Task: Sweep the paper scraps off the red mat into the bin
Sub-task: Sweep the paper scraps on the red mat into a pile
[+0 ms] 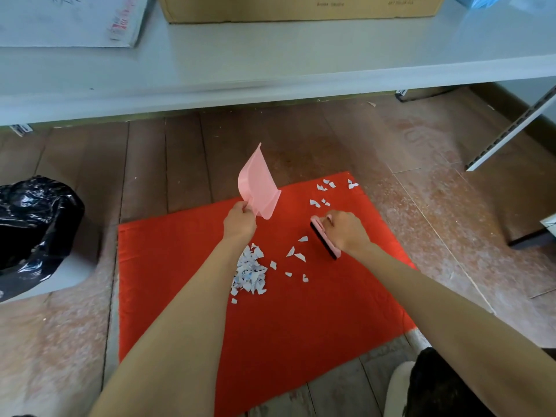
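Paper scraps (249, 272), where are they?
— 1 heap on the red mat (180, 266), just below the left hand (239, 224); loose bits lie left of and beyond the right hand (346, 230).
— And the 2 hands?
— Left one grips a pink dustpan (258, 188), lifted and tilted. Right one clasps a brush (323, 240) down at the mat. The bin (33, 233) stands well off to the left hand's left.

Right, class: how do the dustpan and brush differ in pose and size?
The dustpan is raised off the red mat in the left hand; the brush sits low at the mat in the right hand. The dustpan is larger than the brush. Both are pink.
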